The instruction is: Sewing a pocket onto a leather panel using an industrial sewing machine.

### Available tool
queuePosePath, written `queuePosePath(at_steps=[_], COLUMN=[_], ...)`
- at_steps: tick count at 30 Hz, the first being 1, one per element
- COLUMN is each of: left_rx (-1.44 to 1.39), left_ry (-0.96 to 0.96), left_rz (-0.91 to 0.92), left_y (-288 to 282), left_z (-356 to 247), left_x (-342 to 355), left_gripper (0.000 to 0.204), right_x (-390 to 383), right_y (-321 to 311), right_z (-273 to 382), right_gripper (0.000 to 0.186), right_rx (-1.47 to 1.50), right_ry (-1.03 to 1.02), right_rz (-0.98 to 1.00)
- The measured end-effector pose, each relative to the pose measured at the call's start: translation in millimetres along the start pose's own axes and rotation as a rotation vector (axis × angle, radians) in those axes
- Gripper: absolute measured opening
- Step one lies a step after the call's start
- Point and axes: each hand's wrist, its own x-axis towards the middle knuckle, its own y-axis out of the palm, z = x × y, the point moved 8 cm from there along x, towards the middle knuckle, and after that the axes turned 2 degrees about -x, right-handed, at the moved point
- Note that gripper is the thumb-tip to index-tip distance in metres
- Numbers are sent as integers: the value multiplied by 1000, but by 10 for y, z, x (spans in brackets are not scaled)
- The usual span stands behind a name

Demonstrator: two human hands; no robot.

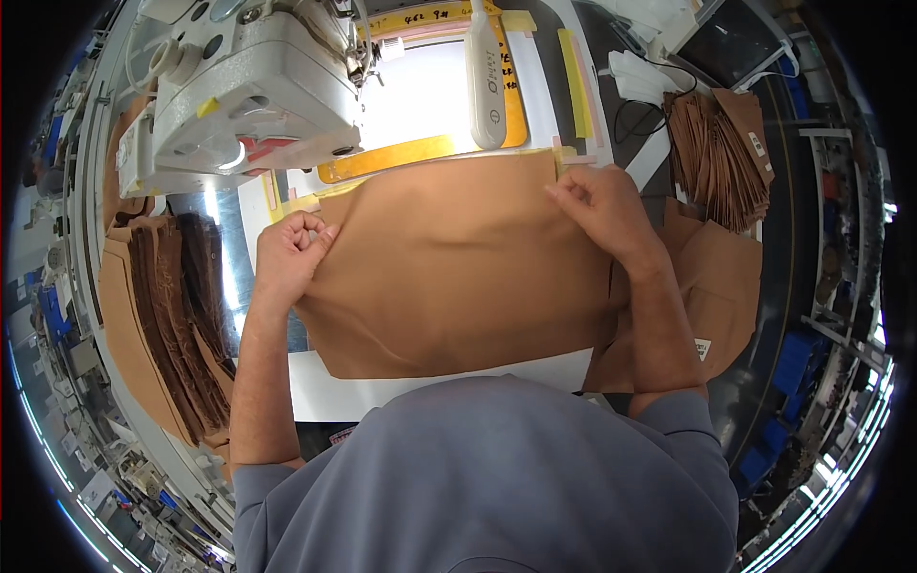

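Note:
A tan brown panel [449, 277] lies spread over a white board, its upper edge along yellow tape strips and a yellow template [420, 147]. My left hand [293, 256] pinches the panel's left side near the upper corner, fingers curled. My right hand [602, 205] grips its upper right edge with thumb and fingers closed on it. Just beyond the panel are a sewing machine [239, 115] at the upper left and a long white lamp [482, 76] over the bright centre of the template.
A stack of brown pieces [167, 325] lies at the left. At the right are a fanned pile of brown pieces [712, 158], larger brown panels [726, 286], cables and a dark screen [731, 38]. Blue bins [798, 372] sit beyond the table's right edge.

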Motion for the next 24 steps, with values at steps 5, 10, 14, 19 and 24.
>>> queuePosePath(at_steps=[5,10,14,19,24], left_rx=[101,-33,-7,27,48], left_ry=[15,3,38,36,99], left_rz=[67,-40,-83,-75,-183], left_y=[6,-64,-52,51,10], left_z=[143,85,136,72,61], left_x=[-248,-139,-15,53,221], left_gripper=[17,17,16,17,16], right_x=[-201,-55,43,116,320], right_y=[94,98,172,141,125], right_z=[-47,-48,-175,-296,-286], right_gripper=[25,25,24,23,22], right_rx=[0,1,-44,-88,-104], right_ry=[112,10,56,83,76], right_rz=[186,18,21,-35,-55])
